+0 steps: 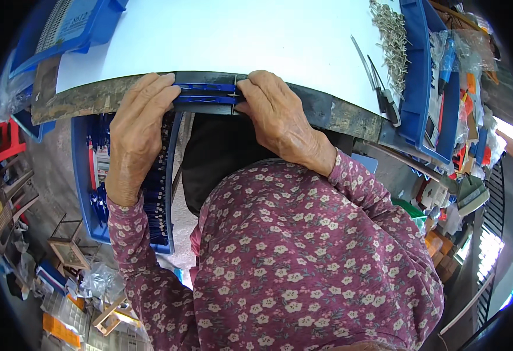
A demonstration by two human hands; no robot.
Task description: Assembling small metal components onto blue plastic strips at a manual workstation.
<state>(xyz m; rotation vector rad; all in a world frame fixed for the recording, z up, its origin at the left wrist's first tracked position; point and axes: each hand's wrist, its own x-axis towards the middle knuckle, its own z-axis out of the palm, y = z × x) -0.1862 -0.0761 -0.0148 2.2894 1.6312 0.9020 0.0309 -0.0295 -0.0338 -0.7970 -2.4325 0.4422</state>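
Observation:
Two slim, glossy blue strips [206, 99] lie side by side across the table's near edge. My left hand [138, 123] is closed on their left end, fingers on top. At the right end my right hand [281, 117] pinches with thumb and fingers, beside a thin silvery metal pin that stands across the strips. My fingers cover both ends, so I cannot tell how the pin sits in them. On the white table top to the right is a heap of small silvery metal pins [392, 44].
Tweezers and a black-handled pointed tool [389, 108] lie at the table's right. A blue tray [413, 70] with tools and bags stands beyond them. Another blue bin [104, 17] is at the far left. Below the table, a blue crate [81, 169] holds many blue strips.

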